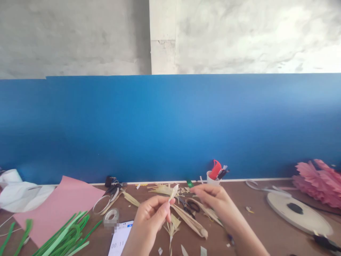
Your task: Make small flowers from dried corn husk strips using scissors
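My left hand (156, 217) is closed in a pinch around a small pale rolled piece of dried husk (174, 192), whose tip points up. To the right, my right hand (213, 197) has its thumb and fingers pressed together, apart from the left; anything between them is too small to make out. Below and between the hands lie long dried husk strips (189, 221) and a shorter bound husk piece (173, 227). Dark-handled scissors (193, 205) rest among the strips, partly covered.
A white cup (212, 180) of pens stands by the blue partition (170, 128). On the left are pink paper (64, 209), green stems (66, 236), a tape roll (111, 216) and a phone (119, 240). A pale oval board (298, 215) and pink paper ruffles (318, 183) lie right.
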Motion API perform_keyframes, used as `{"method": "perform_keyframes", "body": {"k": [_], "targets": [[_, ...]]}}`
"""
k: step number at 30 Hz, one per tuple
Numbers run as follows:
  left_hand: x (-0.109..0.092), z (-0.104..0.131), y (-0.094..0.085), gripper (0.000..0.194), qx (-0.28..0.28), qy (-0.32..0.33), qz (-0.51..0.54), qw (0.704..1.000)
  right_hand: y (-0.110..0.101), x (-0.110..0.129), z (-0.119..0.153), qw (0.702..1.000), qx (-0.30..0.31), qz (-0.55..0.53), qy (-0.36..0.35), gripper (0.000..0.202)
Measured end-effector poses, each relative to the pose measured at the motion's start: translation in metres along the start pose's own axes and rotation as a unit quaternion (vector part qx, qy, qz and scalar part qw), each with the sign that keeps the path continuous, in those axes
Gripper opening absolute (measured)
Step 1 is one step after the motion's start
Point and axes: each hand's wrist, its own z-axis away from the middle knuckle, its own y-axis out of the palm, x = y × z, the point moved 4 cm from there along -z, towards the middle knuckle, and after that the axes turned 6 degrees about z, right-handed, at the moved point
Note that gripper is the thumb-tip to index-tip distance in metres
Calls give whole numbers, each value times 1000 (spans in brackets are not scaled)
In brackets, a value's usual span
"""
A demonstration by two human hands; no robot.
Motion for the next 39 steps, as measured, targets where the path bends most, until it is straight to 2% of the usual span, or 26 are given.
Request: {"method": "perform_keyframes", "body": {"k": [1,4,6,8,10,11,12,14,16,18,20,23,24,26,28,30,33,37,39], "targets": [[0,0,0,39,-4,4,-3,1000,-12,-13,-6,994,-73,80,23,36],[-2,1,1,34,-18,27,-37,999,-36,-36,-16,971,-158,172,58,29],[-5,2,-1,31,-34,57,-66,996,-43,-36,-16,960,-173,213,59,24],[-9,3,-2,30,-47,82,-98,991,-43,-25,-10,958,-175,222,41,28],[-11,4,-4,30,-53,92,-134,985,-35,-6,1,973,-160,168,8,36],[-11,4,-5,29,-51,91,-150,983,-27,6,8,988,-130,86,-19,47],[-11,4,-5,29,-48,90,-164,981,-15,18,15,996,-75,3,-43,54],[-10,3,-5,28,-43,94,-183,978,10,39,30,993,24,-107,-46,60],[-8,3,-4,27,-35,107,-197,974,30,53,42,984,65,-165,-32,61],[-7,3,-4,27,-29,126,-213,968,40,59,46,980,72,-179,-36,46],[-7,3,-4,28,-28,142,-225,964,38,54,40,984,75,-163,-22,29],[-10,5,-8,30,-65,157,-226,959,18,28,19,991,66,-115,16,35],[-11,5,-10,31,-83,160,-221,958,7,18,11,996,41,-74,15,39],[-14,6,-13,32,-117,169,-208,956,-14,-6,-4,995,-16,90,30,40],[-16,5,-16,34,-138,182,-189,955,-29,-26,-14,984,-57,155,62,35],[-19,5,-18,37,-153,195,-168,954,-34,-38,-19,972,-77,206,84,30],[-20,3,-20,37,-157,188,-155,957,-21,-38,-21,966,-50,247,62,28],[-22,3,-22,32,-143,163,-148,965,16,-26,-17,966,19,256,-6,31],[-23,3,-22,28,-142,157,-133,968,33,-23,-14,965,59,254,-21,26]]}}
